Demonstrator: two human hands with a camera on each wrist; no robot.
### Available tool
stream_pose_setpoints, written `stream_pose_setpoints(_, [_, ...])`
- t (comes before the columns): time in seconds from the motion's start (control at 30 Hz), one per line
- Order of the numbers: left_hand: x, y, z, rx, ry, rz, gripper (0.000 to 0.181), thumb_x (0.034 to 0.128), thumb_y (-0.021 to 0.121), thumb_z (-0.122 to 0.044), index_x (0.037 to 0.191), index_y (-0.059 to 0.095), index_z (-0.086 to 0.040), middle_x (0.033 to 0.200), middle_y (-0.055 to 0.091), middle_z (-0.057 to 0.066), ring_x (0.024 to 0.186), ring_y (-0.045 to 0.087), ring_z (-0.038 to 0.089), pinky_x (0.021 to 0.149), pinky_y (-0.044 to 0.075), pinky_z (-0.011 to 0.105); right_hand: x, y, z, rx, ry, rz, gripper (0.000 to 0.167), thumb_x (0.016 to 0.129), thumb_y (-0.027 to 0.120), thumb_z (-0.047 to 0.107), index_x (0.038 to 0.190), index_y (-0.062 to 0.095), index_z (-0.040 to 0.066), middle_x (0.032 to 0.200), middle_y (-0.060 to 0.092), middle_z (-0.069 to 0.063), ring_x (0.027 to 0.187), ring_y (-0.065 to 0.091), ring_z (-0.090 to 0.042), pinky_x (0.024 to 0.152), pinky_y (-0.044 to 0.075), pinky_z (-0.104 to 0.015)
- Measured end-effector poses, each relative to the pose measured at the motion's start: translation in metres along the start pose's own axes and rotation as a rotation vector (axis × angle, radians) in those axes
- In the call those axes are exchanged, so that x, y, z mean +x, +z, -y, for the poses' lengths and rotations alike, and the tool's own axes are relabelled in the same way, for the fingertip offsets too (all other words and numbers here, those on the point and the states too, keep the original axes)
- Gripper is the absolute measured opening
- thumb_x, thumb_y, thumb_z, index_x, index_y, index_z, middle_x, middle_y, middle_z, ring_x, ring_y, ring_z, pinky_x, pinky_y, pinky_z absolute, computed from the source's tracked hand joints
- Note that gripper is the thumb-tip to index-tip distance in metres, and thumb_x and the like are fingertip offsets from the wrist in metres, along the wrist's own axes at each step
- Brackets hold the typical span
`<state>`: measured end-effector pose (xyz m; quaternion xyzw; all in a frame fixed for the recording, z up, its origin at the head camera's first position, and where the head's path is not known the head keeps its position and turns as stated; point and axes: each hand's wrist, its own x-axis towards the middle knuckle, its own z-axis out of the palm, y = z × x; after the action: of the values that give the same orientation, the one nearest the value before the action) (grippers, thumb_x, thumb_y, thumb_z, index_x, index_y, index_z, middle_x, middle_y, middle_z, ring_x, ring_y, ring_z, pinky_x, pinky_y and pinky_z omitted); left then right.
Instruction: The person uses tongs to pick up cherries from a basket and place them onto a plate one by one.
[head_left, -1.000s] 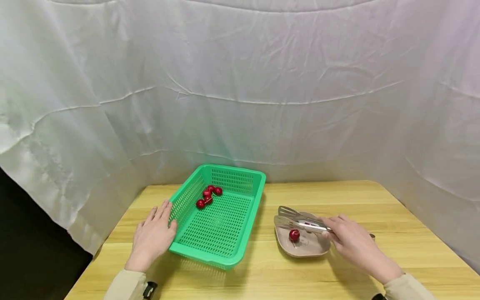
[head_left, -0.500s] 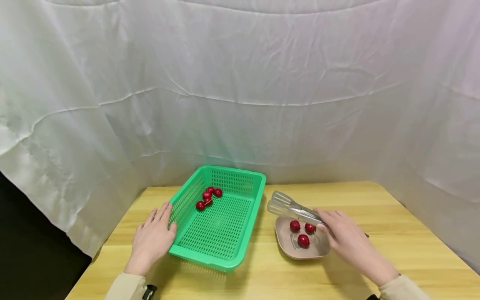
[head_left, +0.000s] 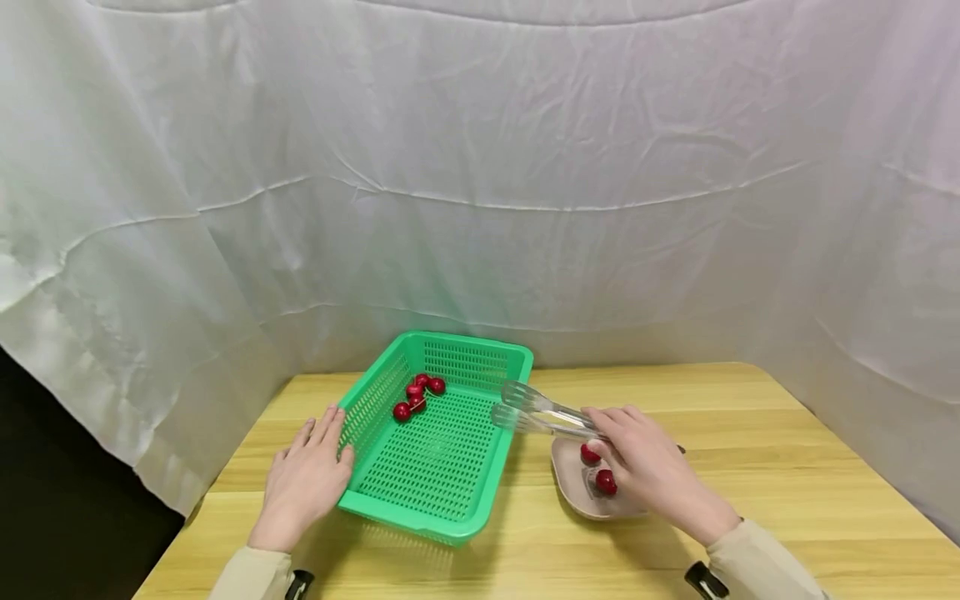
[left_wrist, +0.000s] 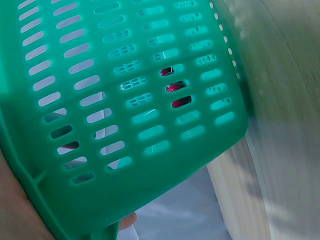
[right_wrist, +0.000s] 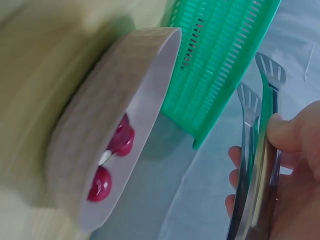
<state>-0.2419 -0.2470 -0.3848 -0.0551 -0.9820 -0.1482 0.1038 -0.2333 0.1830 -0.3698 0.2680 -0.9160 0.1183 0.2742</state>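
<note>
One pair of tongs (head_left: 561, 411), gripped in my right hand (head_left: 647, 460), swung empty from bowl (head_left: 572, 492) to basket (head_left: 420, 520), apparently shifting work there, my straight-fingered left hand (head_left: 307, 475) touching it.

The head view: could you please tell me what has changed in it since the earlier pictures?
The right hand, still gripping the tongs, has carried them leftward from the bowl toward the green basket; from this view, their tips now overlap its right side. The left hand, the basket and its five cherries stay as they were.
</note>
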Motion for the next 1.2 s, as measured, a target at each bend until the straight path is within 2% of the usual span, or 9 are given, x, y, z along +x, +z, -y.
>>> stream_pose_setpoints(0.23, [0.000,0.001,0.001,0.007,0.002,-0.003,0.059,0.1038,0.038,-0.029,0.155,0.026,-0.003,0.162,0.017,0.014,0.143,0.019,0.048,0.104,0.020,0.074,0.023,0.014,0.010,0.005,-0.045,0.034,0.041,0.092,0.070,0.014,0.130,0.062,0.001,0.112,0.068,-0.007,0.099,0.059,-0.024,0.082,0.051,-0.041])
stream_pose_setpoints(0.5, [-0.001,0.003,0.001,0.000,-0.003,0.001,0.058,0.1038,0.038,-0.030,0.155,0.027,-0.004,0.162,0.017,0.013,0.143,0.019,0.047,0.104,0.019,0.074,0.047,0.030,0.021,0.017,-0.041,0.108,0.044,0.093,0.068,0.017,0.133,0.060,0.000,0.111,0.067,-0.009,0.098,0.057,-0.023,0.084,0.050,-0.039])
stream_pose_setpoints(0.63, [-0.002,0.003,0.000,0.000,-0.003,0.001,0.058,0.1037,0.038,-0.029,0.155,0.027,-0.004,0.162,0.018,0.014,0.143,0.019,0.047,0.104,0.020,0.074,0.055,0.035,0.024,0.033,-0.051,0.111,0.043,0.094,0.068,0.017,0.132,0.060,-0.001,0.115,0.067,-0.011,0.103,0.058,-0.026,0.088,0.050,-0.041])
stream_pose_setpoints(0.8, [-0.001,0.001,-0.001,-0.009,-0.008,0.000,0.058,0.1037,0.037,-0.029,0.155,0.027,-0.005,0.162,0.018,0.013,0.143,0.019,0.046,0.104,0.018,0.075,0.072,0.041,0.028,0.021,-0.073,0.118,0.044,0.094,0.068,0.017,0.132,0.060,-0.002,0.118,0.066,-0.013,0.105,0.057,-0.028,0.089,0.050,-0.042])
stream_pose_setpoints(1.2, [0.001,0.000,-0.002,-0.015,-0.010,-0.007,0.058,0.1041,0.036,-0.030,0.155,0.026,-0.004,0.162,0.017,0.013,0.144,0.018,0.046,0.105,0.017,0.074,0.108,0.054,0.045,-0.049,-0.087,0.221,0.043,0.096,0.065,0.020,0.134,0.058,-0.001,0.119,0.064,-0.014,0.107,0.055,-0.030,0.094,0.047,-0.044])
